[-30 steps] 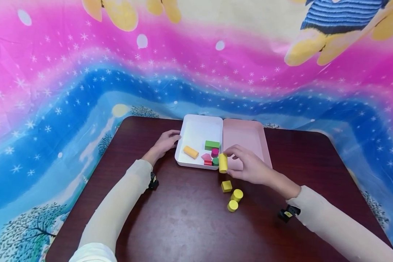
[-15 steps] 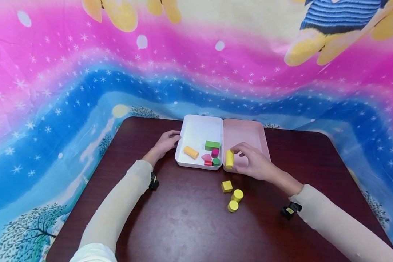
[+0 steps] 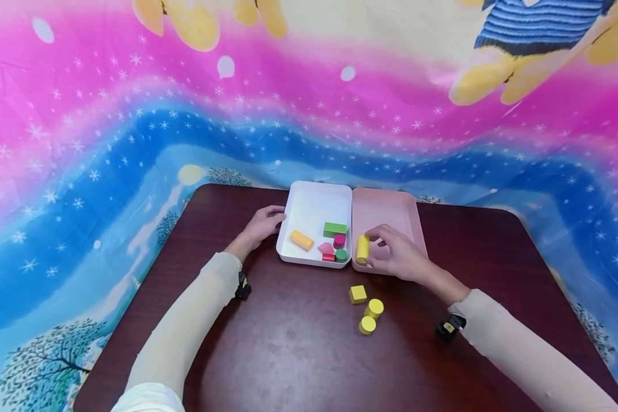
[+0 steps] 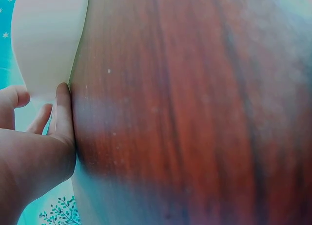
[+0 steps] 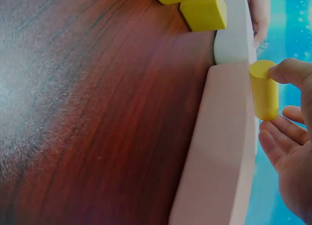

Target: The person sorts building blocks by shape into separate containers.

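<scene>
My right hand (image 3: 399, 254) pinches a yellow cylinder block (image 3: 363, 249) by its ends, low over the near left corner of the pink tray (image 3: 414, 212). In the right wrist view the thumb lies at one end of the cylinder block (image 5: 264, 91) and fingertips at the other. On the left, my left hand (image 3: 262, 223) rests with relaxed fingers against the outer side of the white tray (image 3: 314, 194). The left wrist view shows the fingertips of that hand (image 4: 44, 137) right at the tray's wall (image 4: 48, 49).
Inside the white tray lie an orange cylinder (image 3: 301, 240), a green block (image 3: 335, 230), a magenta piece (image 3: 339, 241), a pink piece (image 3: 326, 248), a red piece (image 3: 328, 257) and a green cylinder (image 3: 341, 256). A yellow cube (image 3: 357, 294) and two yellow cylinders (image 3: 374, 309) stand on the table.
My right hand has carried the yellow cylinder block rightward, from beside the white tray's near right corner to over the pink tray. The left hand has stayed at the white tray.
</scene>
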`<act>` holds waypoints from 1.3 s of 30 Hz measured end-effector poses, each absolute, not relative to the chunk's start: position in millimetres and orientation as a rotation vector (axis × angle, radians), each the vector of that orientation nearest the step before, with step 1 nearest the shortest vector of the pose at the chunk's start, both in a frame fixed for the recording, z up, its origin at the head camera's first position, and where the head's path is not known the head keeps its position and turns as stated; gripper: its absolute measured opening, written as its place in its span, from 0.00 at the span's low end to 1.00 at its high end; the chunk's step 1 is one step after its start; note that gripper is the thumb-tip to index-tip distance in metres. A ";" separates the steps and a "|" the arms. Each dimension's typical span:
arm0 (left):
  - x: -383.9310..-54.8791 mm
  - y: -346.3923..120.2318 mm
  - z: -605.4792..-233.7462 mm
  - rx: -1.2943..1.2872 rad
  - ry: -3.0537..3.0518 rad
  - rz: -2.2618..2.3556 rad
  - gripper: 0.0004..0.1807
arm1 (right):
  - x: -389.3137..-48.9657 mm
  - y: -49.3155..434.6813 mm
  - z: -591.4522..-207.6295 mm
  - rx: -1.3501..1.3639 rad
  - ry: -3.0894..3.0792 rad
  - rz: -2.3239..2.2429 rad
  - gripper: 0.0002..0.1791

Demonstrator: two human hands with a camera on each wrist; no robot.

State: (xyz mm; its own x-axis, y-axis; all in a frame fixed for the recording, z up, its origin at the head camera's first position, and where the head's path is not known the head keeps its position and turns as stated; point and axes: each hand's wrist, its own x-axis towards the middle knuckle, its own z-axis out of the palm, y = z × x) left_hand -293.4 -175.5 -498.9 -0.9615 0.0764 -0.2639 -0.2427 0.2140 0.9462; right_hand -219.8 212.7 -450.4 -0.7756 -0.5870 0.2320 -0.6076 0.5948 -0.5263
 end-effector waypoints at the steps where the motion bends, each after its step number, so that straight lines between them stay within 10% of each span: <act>1: -293.1 -175.4 -499.0 -0.160 2.238 1.814 0.27 | -220.6 212.9 -452.2 1.034 -2.783 0.944 0.30; 39: -292.3 -174.3 -497.2 -0.144 2.226 1.850 0.26 | -234.1 208.5 -471.7 0.911 -2.938 1.073 0.30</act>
State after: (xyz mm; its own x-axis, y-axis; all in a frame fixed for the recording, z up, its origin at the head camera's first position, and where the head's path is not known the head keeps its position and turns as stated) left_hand -292.3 -174.3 -497.2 -0.9656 0.0786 -0.2479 -0.2293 0.1924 0.9541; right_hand -234.1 208.5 -471.7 -0.8374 -0.5409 0.0791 -0.4646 0.6280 -0.6243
